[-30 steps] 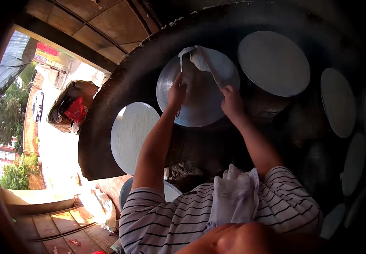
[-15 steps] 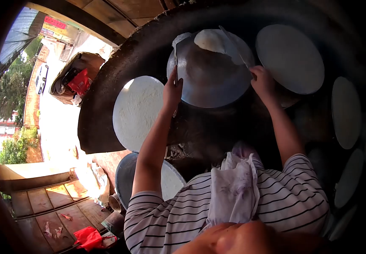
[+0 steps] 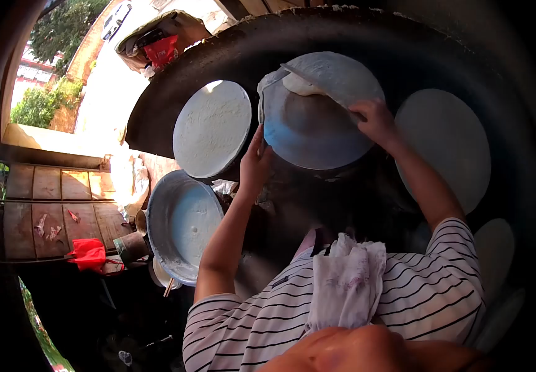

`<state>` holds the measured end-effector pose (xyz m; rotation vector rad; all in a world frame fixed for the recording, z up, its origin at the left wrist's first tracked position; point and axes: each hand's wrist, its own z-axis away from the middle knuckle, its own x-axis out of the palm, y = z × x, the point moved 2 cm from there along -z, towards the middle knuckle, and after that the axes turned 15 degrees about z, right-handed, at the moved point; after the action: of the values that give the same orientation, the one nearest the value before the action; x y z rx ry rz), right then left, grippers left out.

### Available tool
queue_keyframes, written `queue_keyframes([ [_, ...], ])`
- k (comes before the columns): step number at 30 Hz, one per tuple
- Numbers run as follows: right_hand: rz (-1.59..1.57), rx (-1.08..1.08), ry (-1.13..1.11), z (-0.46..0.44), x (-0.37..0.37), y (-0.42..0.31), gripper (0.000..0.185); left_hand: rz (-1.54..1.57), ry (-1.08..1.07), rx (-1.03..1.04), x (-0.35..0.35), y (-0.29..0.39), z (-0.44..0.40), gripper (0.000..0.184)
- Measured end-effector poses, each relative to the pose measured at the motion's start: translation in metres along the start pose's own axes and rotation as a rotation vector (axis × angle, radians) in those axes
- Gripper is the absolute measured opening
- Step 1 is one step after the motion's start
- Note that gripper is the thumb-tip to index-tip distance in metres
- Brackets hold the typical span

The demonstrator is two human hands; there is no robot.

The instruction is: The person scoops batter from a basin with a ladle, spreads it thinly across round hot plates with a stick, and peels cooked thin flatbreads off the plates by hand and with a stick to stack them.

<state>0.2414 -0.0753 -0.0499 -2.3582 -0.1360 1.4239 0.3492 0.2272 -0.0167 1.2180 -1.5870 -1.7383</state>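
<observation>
My left hand (image 3: 254,166) grips the thin handle of a batter-coated ladle (image 3: 273,80), whose head is over the left rim of the middle round griddle (image 3: 324,152). My right hand (image 3: 374,121) is closed on the near end of a long flat scraper (image 3: 314,80), which lies slantwise across the griddle. Pale batter (image 3: 336,65) covers the far part of the griddle, with a thicker lump under the scraper's edge. The near and central surface shows bare metal, brown in the middle.
Pale sheets cover a round griddle at left (image 3: 212,130) and another round surface at right (image 3: 444,149). A basin of batter (image 3: 187,226) stands at lower left, near a red plastic bag (image 3: 88,254). A dark curved rim (image 3: 169,80) borders the cooking area.
Batter has spread from a small patch to a wide band along the far part of the griddle. The scraper has swung left, its tip nearing the ladle. The view has shifted, showing more of the basin.
</observation>
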Motion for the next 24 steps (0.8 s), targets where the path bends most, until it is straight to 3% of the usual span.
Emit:
queue_keyframes([
  [2, 0.133, 0.132, 0.028, -0.004, -0.003, 0.052, 0.034, -0.049, 0.039, 0.031, 0.008, 0.003, 0.013, 0.056],
  [3, 0.159, 0.136, 0.004, -0.009, 0.004, 0.074, 0.034, -0.068, 0.039, -0.095, 0.013, 0.004, 0.014, 0.056],
  [5, 0.122, 0.055, -0.059, -0.022, 0.015, 0.073, 0.034, -0.053, 0.036, -0.091, 0.026, -0.007, 0.009, 0.055],
  [6, 0.040, 0.013, -0.103, -0.028, 0.026, 0.067, 0.034, -0.133, 0.036, 0.059, 0.032, -0.014, 0.006, 0.055],
  [11, -0.204, -0.149, -0.210, -0.035, 0.035, 0.026, 0.033, -0.061, 0.002, -0.284, 0.032, 0.032, 0.044, 0.056],
  [15, -0.365, -0.281, -0.270, -0.024, 0.016, 0.026, 0.031, -0.213, -0.029, -0.201, 0.025, 0.035, 0.089, 0.057],
  [18, -0.406, 0.059, -0.381, -0.059, 0.003, 0.066, 0.029, -0.219, -0.043, -0.171, 0.032, 0.032, 0.090, 0.056],
  [21, -0.213, -0.141, -0.175, -0.099, 0.042, 0.087, 0.031, -0.185, -0.085, -0.180, 0.050, 0.015, 0.075, 0.057],
  [23, -0.266, -0.269, -0.315, -0.088, 0.037, 0.053, 0.034, -0.130, -0.136, -0.251, 0.054, 0.014, 0.076, 0.060],
  [24, -0.333, -0.273, -0.356, -0.070, 0.034, 0.043, 0.033, -0.211, -0.168, -0.423, 0.053, 0.028, 0.080, 0.060],
])
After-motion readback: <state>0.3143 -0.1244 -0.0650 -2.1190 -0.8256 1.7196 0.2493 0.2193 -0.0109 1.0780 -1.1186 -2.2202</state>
